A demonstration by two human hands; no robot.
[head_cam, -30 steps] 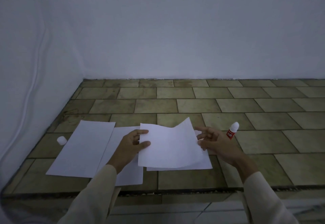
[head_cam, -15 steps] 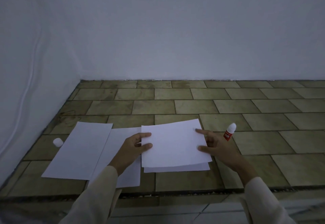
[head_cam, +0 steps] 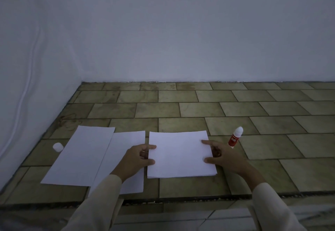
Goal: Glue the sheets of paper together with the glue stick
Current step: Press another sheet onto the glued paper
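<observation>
Head view, glue stick [head_cam: 235,137], red label unreadable

Of the lower sheet [head_cam: 181,176] we see only a thin strip along the near edge of the top sheet [head_cam: 179,154]; whatever lies between the two is hidden. The left hand [head_cam: 134,160] and the left sleeve [head_cam: 101,200] cover part of the middle sheet [head_cam: 126,140], and the leftmost sheet [head_cam: 79,156] overlaps its side. We cannot tell whether the curled fingers [head_cam: 144,153] reach under the stack. The glue stick [head_cam: 235,138] label is too small to read. The left sleeve and right sleeve [head_cam: 272,209] run off the bottom edge.
</observation>
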